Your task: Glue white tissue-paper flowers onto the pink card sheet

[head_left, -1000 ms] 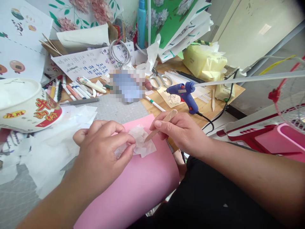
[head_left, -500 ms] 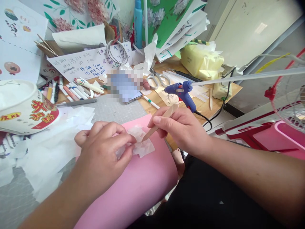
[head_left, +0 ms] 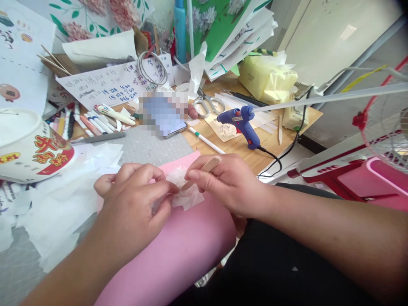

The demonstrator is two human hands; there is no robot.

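Crumpled white tissue paper (head_left: 191, 199) lies on a pink sheet (head_left: 178, 250) that curves down over the table edge. My left hand (head_left: 137, 199) pinches the tissue's left side between thumb and forefinger. In my right hand (head_left: 223, 180) is a flat wooden stick (head_left: 212, 163), held at a slant. The stick's lower end presses into the middle of the tissue, close to my left fingertips. Part of the tissue is hidden behind my fingers.
A blue glue gun (head_left: 239, 121) with a long glue stick stands beyond my right hand. Scissors (head_left: 207, 105), a phone (head_left: 165, 117) and a white pen (head_left: 207, 141) lie behind. White paper sheets (head_left: 63, 204) and a paper bowl (head_left: 35, 146) are at left.
My right hand has shifted left and down, bringing the wooden stick deeper into the tissue, with less of the stick showing. My left hand keeps its pinch. The view has shifted slightly.
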